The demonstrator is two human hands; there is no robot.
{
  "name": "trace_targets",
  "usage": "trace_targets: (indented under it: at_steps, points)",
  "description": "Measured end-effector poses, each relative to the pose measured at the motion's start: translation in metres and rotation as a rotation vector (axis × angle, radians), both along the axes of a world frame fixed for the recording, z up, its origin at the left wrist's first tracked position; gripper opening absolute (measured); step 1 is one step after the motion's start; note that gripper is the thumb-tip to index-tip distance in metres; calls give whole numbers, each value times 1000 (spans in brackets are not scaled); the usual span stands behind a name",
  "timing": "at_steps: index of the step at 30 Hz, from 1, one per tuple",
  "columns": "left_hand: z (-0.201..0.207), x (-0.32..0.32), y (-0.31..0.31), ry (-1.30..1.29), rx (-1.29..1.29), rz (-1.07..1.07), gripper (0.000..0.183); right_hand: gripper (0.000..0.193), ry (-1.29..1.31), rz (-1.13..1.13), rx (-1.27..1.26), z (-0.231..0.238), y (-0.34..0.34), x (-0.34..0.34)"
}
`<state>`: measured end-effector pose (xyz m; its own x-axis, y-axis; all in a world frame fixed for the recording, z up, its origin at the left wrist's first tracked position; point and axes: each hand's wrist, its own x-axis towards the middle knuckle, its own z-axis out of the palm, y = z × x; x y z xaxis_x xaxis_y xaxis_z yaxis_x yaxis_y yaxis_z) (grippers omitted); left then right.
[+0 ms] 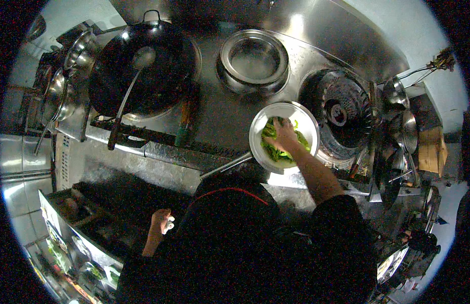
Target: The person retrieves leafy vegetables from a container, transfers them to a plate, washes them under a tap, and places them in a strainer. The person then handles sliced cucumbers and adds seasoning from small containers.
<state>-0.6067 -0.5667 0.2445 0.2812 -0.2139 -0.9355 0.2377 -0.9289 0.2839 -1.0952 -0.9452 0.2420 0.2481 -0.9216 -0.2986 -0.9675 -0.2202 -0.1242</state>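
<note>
A round metal bowl (257,116) at the right of the stove front holds bright green cut vegetables (270,148). My right hand (284,134) reaches down into it, its fingers curled into the greens, with some fingertips hidden among them. Low on the left, away from the stove, my left hand (160,221) is closed around small white pieces (169,223), perhaps garlic cloves; they are too small to name surely. A long metal handle (226,165) slants out from the bowl's lower left side; whether it belongs to the bowl I cannot tell.
A big black wok (166,76) with a ladle (141,61) in it stands at the back left. A covered-looking steel pot (254,38) sits at the back middle. The bare burner (338,115) lies right of the bowl. A brush (185,121) leans near the wok.
</note>
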Motion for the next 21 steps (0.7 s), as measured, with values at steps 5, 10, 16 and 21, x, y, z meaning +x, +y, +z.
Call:
trace_targets:
  at_steps: [5, 10, 16, 21]
  points:
    - [-10, 11, 32, -180, -414, -448, 22, 53, -34, 91, -116, -41, 8, -14]
    - [-6, -3, -7, -79, -201, 78, 24, 65, -659, -204, 353, -23, -38, -56]
    - [11, -21, -29, -86, 209, -87, 22, 99, 117, 269, 177, 21, 26, -58]
    - [-16, 5, 10, -240, -543, -557, 22, 72, -1098, -725, 478, -8, 3, -43]
